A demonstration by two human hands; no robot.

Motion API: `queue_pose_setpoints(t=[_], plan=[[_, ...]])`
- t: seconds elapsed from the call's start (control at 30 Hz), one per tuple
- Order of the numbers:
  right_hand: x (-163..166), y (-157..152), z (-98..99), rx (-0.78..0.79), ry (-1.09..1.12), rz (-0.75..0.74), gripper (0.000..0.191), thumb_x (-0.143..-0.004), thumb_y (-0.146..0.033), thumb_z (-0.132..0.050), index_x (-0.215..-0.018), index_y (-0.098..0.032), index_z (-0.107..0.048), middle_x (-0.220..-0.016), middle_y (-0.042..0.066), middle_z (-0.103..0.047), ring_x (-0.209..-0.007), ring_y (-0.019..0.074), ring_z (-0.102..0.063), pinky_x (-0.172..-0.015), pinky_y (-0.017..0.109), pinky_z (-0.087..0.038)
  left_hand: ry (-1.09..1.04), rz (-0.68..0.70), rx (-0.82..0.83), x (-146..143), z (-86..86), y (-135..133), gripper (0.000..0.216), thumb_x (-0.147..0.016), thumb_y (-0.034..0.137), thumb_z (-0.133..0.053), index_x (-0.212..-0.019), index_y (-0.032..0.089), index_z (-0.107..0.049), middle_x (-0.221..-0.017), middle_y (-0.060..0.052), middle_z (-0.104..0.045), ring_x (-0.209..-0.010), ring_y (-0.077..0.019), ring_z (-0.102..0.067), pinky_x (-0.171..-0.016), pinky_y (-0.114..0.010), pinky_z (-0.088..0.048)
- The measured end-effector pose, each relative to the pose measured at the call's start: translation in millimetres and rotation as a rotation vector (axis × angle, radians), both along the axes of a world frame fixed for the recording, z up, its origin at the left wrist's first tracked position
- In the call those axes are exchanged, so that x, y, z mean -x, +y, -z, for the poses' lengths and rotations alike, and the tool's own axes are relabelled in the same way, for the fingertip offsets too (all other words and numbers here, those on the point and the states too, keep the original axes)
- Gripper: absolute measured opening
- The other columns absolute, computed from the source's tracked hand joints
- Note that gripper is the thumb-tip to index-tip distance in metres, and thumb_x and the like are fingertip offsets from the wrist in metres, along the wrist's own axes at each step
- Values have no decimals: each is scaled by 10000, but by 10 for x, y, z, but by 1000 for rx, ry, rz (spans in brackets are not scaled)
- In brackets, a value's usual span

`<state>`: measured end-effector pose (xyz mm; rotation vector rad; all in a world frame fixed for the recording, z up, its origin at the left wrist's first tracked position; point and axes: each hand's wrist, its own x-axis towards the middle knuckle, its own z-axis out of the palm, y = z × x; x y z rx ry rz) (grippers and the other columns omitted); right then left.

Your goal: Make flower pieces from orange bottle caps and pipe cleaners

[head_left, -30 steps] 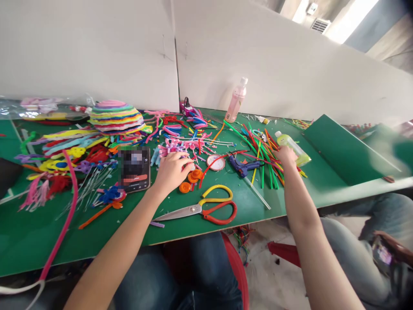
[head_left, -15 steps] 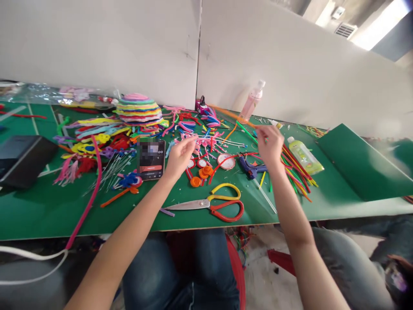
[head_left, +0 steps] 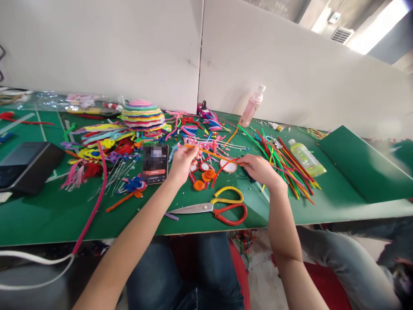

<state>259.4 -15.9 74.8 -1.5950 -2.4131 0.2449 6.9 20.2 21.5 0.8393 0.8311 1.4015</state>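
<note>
Both of my hands hold one orange pipe cleaner above the green table. My left hand pinches its left end, next to a phone. My right hand grips its right end, closed round it, just above a blue glue gun that it mostly hides. Under the stem lie small orange and red round pieces. Scissors with yellow and red handles lie nearer the table's front edge.
A heap of coloured pipe cleaners and a green bottle lie to the right, beside a tilted green board. A stack of felt discs, a pink bottle, a black box and a pink cord are also there.
My right hand took an orange pipe cleaner from the heap at the right and brought it to the middle. My left hand rose from the table and took its other end.
</note>
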Motion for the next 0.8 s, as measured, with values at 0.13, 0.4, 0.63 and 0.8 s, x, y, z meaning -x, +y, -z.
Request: queue_pose_setpoints(t=[0.13, 0.4, 0.63, 0.8], plan=[[-29, -68, -57, 63, -72, 100, 298, -880, -221, -493, -1132, -242, -650, -1114, 65, -695, -1023, 260, -647, -880, 408, -493, 107, 162, -4, -68, 27, -86, 330, -649, 438, -752, -829, 174, -668, -743, -23, -663, -603, -94, -570, -440, -170, -347], [678, 16, -24, -56, 190, -153, 364, -904, -329, -515, -1261, -259, -535, -1146, 38, -674, -997, 167, -642, -821, 283, -491, 480, 327, -224, -115, 59, -165, 266, -773, 340, -599, -942, 160, -696, -768, -48, -712, -647, -157, -634, -566, -254, -459], [744, 74, 89, -129, -150, 68, 267, -931, -311, -443, -990, -292, -703, -981, 1, -715, -889, 161, -647, -576, 237, -347, 1389, -162, -677, -73, 122, -213, 245, -898, 294, -484, -942, 189, -701, -944, -70, -727, -882, -220, -660, -707, -303, -455], [744, 121, 258, -216, -110, 54, 276, -934, -329, -437, -1004, -301, -703, -942, 5, -716, -865, 149, -635, -565, 243, -310, 1596, -191, -666, -57, 118, -202, 267, -927, 278, -448, -827, 177, -674, -811, -75, -705, -787, -208, -643, -589, -287, -377]])
